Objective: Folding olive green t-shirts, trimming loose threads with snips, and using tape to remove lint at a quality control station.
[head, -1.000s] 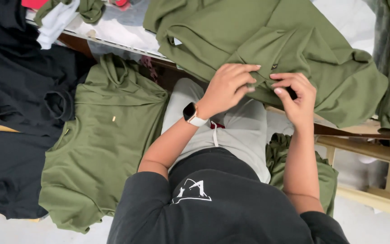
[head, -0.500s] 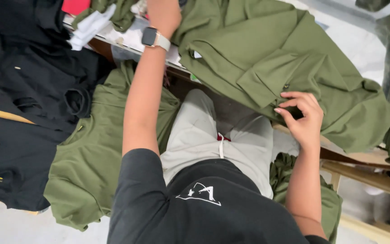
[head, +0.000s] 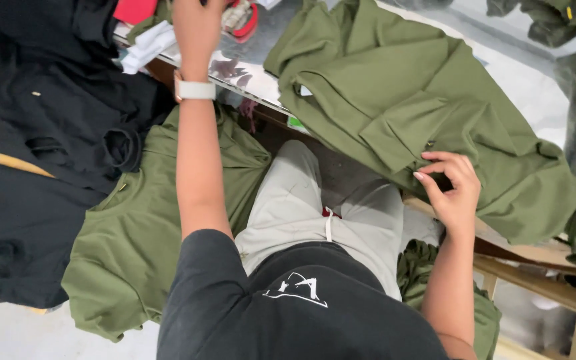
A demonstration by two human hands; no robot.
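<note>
Right hand [head: 453, 193] fingers pinch the folded olive-green cotton garment [head: 401, 100]; left hand [head: 198, 27] reaches beyond it toward the red object [head: 247, 20], fingers' state hidden

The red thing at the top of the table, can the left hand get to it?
Probably yes. The left hand is stretched out right beside the red thing, and nothing lies between them. Whether they touch already, I cannot tell.

Bright, even overhead light; glare on shiny table [head: 248, 73] near its far edge; shadows soft; slight blur toward frame edges.
</note>
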